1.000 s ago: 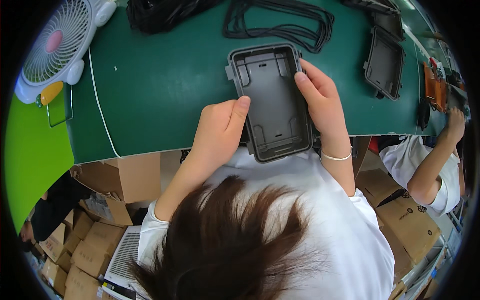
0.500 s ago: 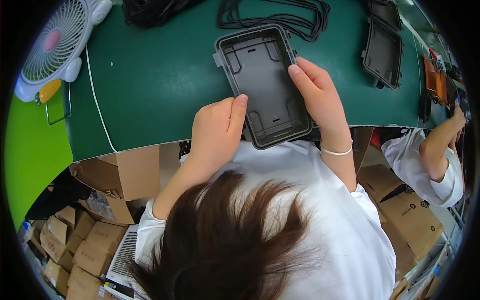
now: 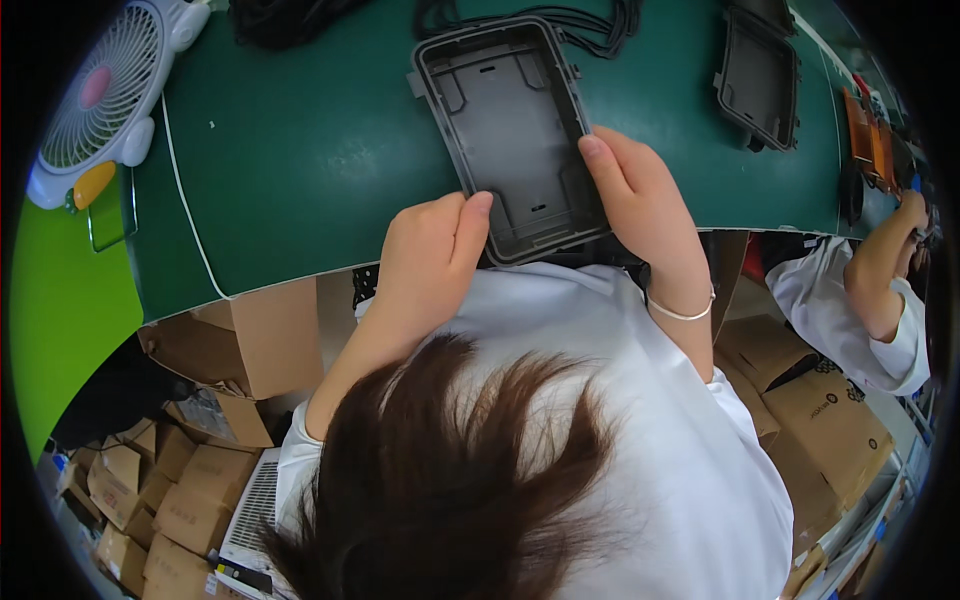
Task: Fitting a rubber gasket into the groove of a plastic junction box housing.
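Observation:
A dark grey rectangular plastic case shell (image 3: 515, 130), its hollow inside facing up, is held between my two hands above the near edge of the green table. My left hand (image 3: 430, 255) is closed on its lower left side, thumb on the rim. On the opposite long side, my right hand (image 3: 645, 205) grips it with the thumb along the rim and the fingers partly hidden behind. Latch tabs stick out from the shell's sides. Another dark case (image 3: 758, 85), hinged open, lies on the table to the right.
Bundled black cable (image 3: 590, 35) and a black heap (image 3: 290, 18) lie at the far side. A white fan (image 3: 105, 90) stands at the left by a white cord (image 3: 185, 190). Cardboard boxes (image 3: 205, 490) fill the floor. A co-worker's arm (image 3: 880, 270) is at the right.
The table and things on it have shifted slightly upward in view. The case shell has moved up and a little left; both hands still hold it.

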Demonstrator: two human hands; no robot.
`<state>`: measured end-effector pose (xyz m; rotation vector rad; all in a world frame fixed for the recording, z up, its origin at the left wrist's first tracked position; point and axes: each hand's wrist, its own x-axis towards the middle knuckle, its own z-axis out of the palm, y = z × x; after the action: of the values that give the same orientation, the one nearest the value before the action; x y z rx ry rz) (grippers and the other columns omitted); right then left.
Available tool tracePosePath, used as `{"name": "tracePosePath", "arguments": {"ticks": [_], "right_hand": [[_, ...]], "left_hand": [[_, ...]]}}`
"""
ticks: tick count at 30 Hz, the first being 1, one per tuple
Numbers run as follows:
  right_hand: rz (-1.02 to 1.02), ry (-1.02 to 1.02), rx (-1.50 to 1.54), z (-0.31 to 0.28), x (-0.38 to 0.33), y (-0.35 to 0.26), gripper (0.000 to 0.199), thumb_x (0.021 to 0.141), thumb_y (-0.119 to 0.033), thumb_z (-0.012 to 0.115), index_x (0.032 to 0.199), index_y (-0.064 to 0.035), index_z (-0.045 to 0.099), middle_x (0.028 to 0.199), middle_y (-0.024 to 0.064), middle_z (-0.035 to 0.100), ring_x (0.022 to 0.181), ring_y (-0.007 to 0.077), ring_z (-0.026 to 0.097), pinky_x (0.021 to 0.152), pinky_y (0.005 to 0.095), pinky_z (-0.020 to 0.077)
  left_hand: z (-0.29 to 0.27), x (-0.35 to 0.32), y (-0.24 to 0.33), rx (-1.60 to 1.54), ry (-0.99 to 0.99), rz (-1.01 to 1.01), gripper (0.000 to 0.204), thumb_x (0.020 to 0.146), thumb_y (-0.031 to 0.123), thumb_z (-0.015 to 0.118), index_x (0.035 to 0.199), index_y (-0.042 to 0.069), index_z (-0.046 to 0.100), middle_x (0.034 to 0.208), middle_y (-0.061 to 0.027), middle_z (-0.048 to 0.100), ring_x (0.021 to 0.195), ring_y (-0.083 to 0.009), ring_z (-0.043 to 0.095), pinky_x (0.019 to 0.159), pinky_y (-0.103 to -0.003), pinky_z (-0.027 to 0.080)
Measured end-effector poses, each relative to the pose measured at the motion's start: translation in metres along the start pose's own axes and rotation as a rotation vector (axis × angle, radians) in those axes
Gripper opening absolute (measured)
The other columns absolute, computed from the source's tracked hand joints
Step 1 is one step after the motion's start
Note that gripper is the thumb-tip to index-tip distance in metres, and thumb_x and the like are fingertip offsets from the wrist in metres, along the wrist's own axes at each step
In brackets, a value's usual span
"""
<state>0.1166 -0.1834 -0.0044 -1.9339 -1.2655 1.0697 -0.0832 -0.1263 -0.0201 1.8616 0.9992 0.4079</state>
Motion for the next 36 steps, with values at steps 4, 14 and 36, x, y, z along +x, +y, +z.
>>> {"name": "tracePosePath", "arguments": {"ticks": [4,14,36], "right_hand": [[-0.016,0.056,0.183,0.008,0.003,0.007,0.028,0.095,-0.021,0.044,0.092,0.004,0.057,0.071,0.0084,0.056,0.065,0.0134,0.044,0.063,0.0285,0.0412],[-0.074,0.131,0.155,0.011,-0.014,0.013,0.029,0.095,-0.023,0.044,0.089,0.0032,0.056,0.062,-0.0006,0.049,0.059,0.01,0.039,0.054,0.0261,0.0364],[-0.202,0.267,0.203,0.025,-0.025,0.021,0.03,0.091,-0.013,0.05,0.118,0.0021,0.05,0.076,0.0038,0.056,0.067,0.0129,0.047,0.064,0.0248,0.0414]], "left_hand": [[0.001,0.004,-0.001,-0.156,-0.001,-0.124,0.039,0.091,0.022,0.049,0.062,-0.002,0.044,0.053,-0.0176,0.044,0.047,-0.0331,0.04,0.047,-0.039,0.033],[0.005,-0.003,-0.004,-0.041,0.014,0.03,0.037,0.087,0.02,0.056,0.061,-0.001,0.039,0.052,-0.0135,0.041,0.045,-0.026,0.035,0.045,-0.036,0.031],[0.0,-0.001,-0.007,-0.23,-0.035,-0.024,0.032,0.082,0.018,0.063,0.065,0.0,0.043,0.052,-0.0048,0.042,0.048,-0.0112,0.034,0.044,-0.028,0.031]]}}
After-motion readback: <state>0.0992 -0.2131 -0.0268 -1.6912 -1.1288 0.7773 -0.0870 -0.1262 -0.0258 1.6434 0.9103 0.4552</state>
